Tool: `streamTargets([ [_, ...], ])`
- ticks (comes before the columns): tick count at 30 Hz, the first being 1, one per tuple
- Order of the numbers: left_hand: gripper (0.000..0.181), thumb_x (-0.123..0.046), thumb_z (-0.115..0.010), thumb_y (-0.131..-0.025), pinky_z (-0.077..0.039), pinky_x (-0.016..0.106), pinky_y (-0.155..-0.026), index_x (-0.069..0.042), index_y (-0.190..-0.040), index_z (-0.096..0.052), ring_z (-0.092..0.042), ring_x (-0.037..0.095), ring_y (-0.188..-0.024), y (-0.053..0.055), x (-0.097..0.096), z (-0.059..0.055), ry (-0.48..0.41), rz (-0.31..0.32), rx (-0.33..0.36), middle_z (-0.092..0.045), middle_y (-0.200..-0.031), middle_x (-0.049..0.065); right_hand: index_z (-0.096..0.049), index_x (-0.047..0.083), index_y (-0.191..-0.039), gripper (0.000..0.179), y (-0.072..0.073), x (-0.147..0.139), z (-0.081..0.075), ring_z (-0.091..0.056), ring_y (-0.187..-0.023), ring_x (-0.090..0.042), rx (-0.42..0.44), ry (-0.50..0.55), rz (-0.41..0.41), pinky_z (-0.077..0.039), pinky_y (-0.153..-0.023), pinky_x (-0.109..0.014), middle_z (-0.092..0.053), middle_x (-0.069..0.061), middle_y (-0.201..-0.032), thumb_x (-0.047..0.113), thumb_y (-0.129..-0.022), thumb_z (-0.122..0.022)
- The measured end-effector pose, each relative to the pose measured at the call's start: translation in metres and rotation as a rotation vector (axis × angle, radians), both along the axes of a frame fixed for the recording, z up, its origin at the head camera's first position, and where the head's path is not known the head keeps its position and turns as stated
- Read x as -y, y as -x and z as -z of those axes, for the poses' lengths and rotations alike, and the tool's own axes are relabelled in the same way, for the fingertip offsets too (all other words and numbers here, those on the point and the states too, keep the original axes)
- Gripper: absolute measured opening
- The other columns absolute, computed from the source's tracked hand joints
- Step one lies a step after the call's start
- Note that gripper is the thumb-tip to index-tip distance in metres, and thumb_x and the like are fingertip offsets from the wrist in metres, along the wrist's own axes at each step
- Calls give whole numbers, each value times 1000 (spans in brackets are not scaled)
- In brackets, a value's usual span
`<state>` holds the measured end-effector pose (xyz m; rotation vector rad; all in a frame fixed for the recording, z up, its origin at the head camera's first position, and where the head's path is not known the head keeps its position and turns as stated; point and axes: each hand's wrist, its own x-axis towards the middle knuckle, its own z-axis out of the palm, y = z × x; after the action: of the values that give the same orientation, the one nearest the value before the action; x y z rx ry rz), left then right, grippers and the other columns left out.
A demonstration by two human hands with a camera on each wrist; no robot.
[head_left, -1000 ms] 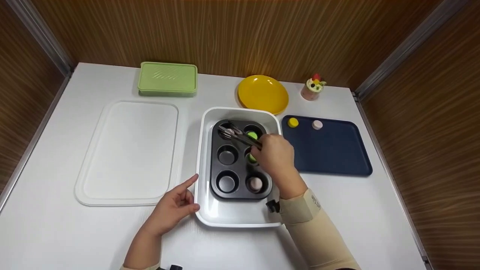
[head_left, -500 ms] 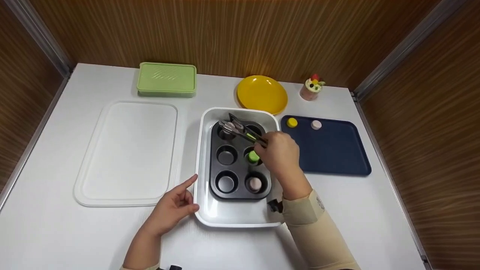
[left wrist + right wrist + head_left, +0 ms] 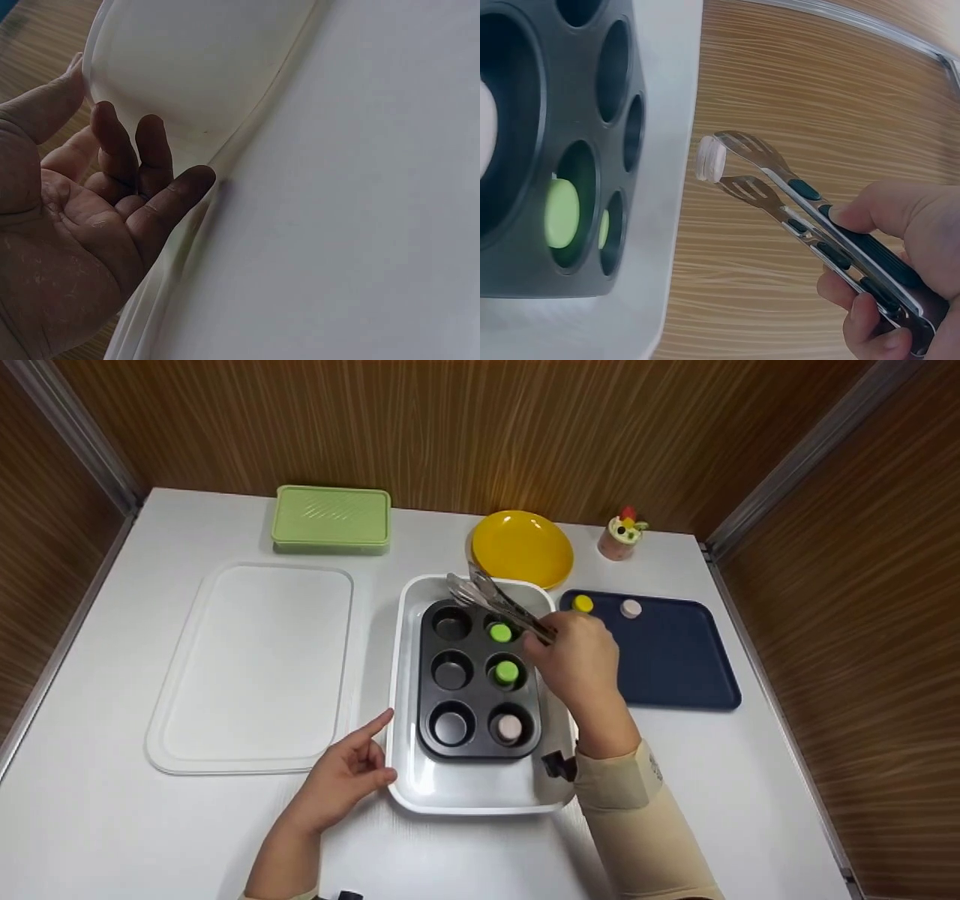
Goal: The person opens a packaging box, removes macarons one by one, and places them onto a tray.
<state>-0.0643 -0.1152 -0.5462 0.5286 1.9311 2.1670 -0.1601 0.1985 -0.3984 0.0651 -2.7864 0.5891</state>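
Note:
In the head view my right hand (image 3: pixel 581 660) grips metal tongs (image 3: pixel 517 613) over the far end of a dark muffin tin (image 3: pixel 480 697). A pale pink macaron (image 3: pixel 710 159) is pinched between the slotted tong tips, as the right wrist view shows. The tin lies in a deep white tub (image 3: pixel 480 791). Its right column holds two green macarons (image 3: pixel 507 672) and, nearest me, a pale pink one (image 3: pixel 509 727); the left cups are bare. My left hand (image 3: pixel 343 776) touches the tub's left rim with index fingertip and thumb, its other fingers loosely bent.
A white lid or board (image 3: pixel 255 667) lies left of the tub. Right of it, a navy tray (image 3: pixel 675 667) carries a yellow macaron (image 3: pixel 583 604) and a pink one (image 3: pixel 631 608). Behind stand a green lidded box (image 3: pixel 331 517), a yellow plate (image 3: pixel 521 547) and a dessert cup (image 3: pixel 618 544).
The tongs have lifted the pale pink macaron out of the far left cup. My right hand has moved up and to the right. My left hand has stayed at the rim.

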Motion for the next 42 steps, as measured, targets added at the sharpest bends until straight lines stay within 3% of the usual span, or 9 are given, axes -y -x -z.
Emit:
streamTargets([
  [14,78,8,-78,-89,-47,18,-68,12,-156,-39,-55,7,-78,-1,2,0,23,-20,9,-57,-85,0,-82,5,-94,16,-1,-32,-20,-69,-80,-40,-133,2,71,-52,-68,-59,-74,-15,-85,20,-89,-79],
  [23,80,7,-78,-88,-48,18,-69,10,-157,-38,-55,7,-78,1,1,3,50,-20,22,-57,-85,0,-83,5,-102,23,-6,-69,-30,-65,-83,-34,-69,34,206,-50,-71,-51,-74,-14,-91,25,-94,-74],
  [35,76,8,-77,-89,-48,18,-68,9,-156,-41,-56,8,-78,-1,0,1,8,-21,-16,-59,-86,3,-83,4,-111,31,-6,-119,-35,-68,-94,-42,-85,17,357,-50,-79,-59,-76,-21,-103,27,-94,-70],
  [42,78,8,-77,-89,-48,18,-68,12,-156,-38,-56,7,-77,0,0,3,17,-10,-16,-59,-84,1,-81,4,-116,37,-4,-152,-36,-66,-105,-46,-36,-2,450,-49,-87,-64,-75,-23,-111,31,-95,-67],
])
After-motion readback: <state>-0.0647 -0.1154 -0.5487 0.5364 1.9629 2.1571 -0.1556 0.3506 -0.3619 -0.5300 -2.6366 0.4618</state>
